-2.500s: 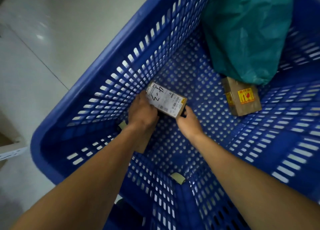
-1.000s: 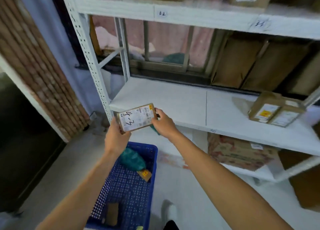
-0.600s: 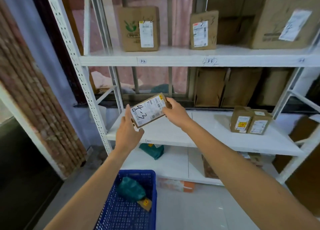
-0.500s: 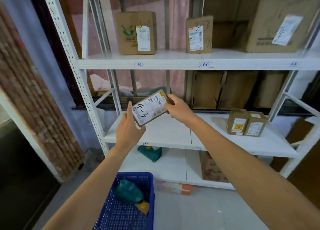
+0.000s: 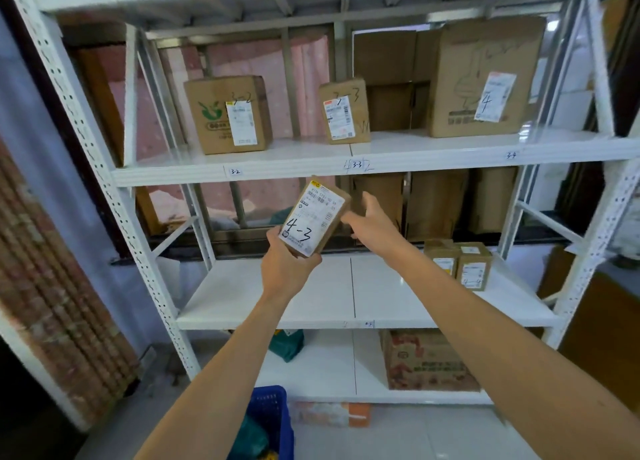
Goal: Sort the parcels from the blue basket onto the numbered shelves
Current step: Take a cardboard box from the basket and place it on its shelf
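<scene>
**Parcel 4-3 held up before the shelves**

While it is gripped at its lower end, the small brown cardboard parcel with a white label hand-marked "4-3" [image 5: 313, 217] stands tilted in the air, in front of the gap between two tiers of the white metal shelving unit [image 5: 349, 312]. The left hand [image 5: 289, 269] wraps its lower end, fingers curled shut around the box. The right hand [image 5: 372, 222] sits just beside the parcel's right edge, fingers loosely spread and holding nothing; whether a fingertip touches the box I cannot tell.

Below the parcel lies the bare white shelf board, whose front edge carries a small tag [image 5: 369, 324], too blurred to read surely. Two small cardboard boxes [image 5: 459, 264] stand at its right end. The blue plastic basket [image 5: 273, 418] sits on the floor beneath.

With one hand gripping only one end, the box could likely pivot and slip. Misreading the faint tag could put it in the wrong bay.
</scene>
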